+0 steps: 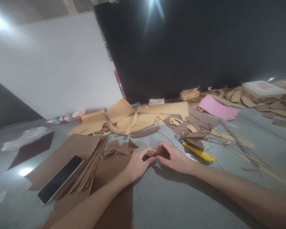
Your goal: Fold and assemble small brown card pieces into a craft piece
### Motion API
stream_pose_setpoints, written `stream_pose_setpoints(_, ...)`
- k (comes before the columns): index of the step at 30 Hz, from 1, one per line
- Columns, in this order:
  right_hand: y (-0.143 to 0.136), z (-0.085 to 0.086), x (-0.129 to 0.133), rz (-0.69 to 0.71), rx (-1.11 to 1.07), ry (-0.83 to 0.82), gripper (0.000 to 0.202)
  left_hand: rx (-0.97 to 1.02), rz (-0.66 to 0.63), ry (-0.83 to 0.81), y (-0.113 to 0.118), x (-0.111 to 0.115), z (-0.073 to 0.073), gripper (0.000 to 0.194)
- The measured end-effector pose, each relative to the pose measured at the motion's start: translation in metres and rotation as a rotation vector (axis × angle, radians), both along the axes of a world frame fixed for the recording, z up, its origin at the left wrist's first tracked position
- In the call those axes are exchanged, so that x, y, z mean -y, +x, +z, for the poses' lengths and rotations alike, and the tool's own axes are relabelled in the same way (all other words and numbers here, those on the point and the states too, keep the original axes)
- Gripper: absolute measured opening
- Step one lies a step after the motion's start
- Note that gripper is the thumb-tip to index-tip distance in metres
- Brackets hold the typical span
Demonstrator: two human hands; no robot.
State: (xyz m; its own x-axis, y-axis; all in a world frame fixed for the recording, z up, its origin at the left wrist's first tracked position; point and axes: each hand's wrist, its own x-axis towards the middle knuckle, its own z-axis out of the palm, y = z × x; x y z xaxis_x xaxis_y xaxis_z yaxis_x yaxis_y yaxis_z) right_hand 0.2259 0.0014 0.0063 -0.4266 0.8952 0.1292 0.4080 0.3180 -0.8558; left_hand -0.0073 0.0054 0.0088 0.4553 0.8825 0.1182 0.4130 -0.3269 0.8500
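My left hand [141, 161] and my right hand [173, 158] meet in the middle of the grey table. Thumbs and fingertips of both are pinched together on a small piece of brown paper [154, 154], mostly hidden by the fingers. Just left of my left hand lie several small folded brown paper pieces [124, 148]. Beneath my left forearm is a large brown paper sheet [114, 173]. A yellow utility knife [199, 152] rests to the right of my right hand, next to brown scraps.
A phone [60, 179] lies on a stack of brown sheets [85, 144] at left. Behind are tan paper sheets [121, 111], scissors [99, 133] and a paper cup [79, 115]. Thin strips [238, 140], pink paper [218, 107] and a white box [264, 89] are at right.
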Motion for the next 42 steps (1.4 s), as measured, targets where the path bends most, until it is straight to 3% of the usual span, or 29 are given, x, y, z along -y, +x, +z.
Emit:
stream_pose_setpoints(5,0.001,0.001,-0.001,0.086,0.046,0.116,0.027,0.016,0.025,-0.029,0.0,0.0,-0.003,0.035)
stream_pose_setpoints(11,0.002,-0.007,-0.007,0.049,0.004,0.051,0.025,0.08,0.054,-0.028,-0.001,-0.002,-0.007,0.027)
stream_pose_setpoints(18,0.002,-0.003,-0.006,0.005,-0.016,-0.025,0.027,0.15,0.101,-0.011,0.0,-0.002,-0.011,0.031)
stream_pose_setpoints(27,0.004,-0.001,-0.006,0.013,-0.098,0.042,0.03,0.101,0.094,0.069,-0.001,0.0,-0.007,0.032)
stream_pose_setpoints(33,0.005,-0.009,-0.009,-0.005,-0.094,0.028,0.026,0.092,0.079,0.09,-0.001,0.0,-0.007,0.025)
stream_pose_setpoints(42,0.004,-0.006,-0.007,-0.014,-0.082,0.02,0.023,0.063,0.053,0.111,-0.002,0.0,-0.006,0.025)
